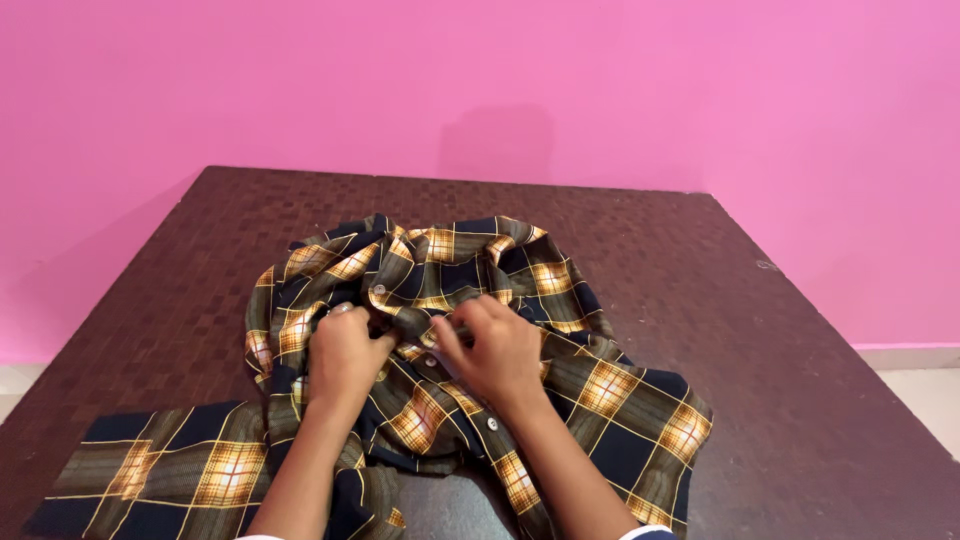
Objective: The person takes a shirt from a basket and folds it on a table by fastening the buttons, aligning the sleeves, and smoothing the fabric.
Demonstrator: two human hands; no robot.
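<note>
A plaid shirt [450,300] in navy, olive and yellow lies rumpled at the middle of the dark brown worktop [780,330]; the left hand [345,355] presses into its front with a clenched grip on the cloth; the right hand [497,350], just beside it, pinches the buttoned placket; one sleeve spreads flat toward the near left; a pink wall [700,90] rises beyond the far edge.
</note>
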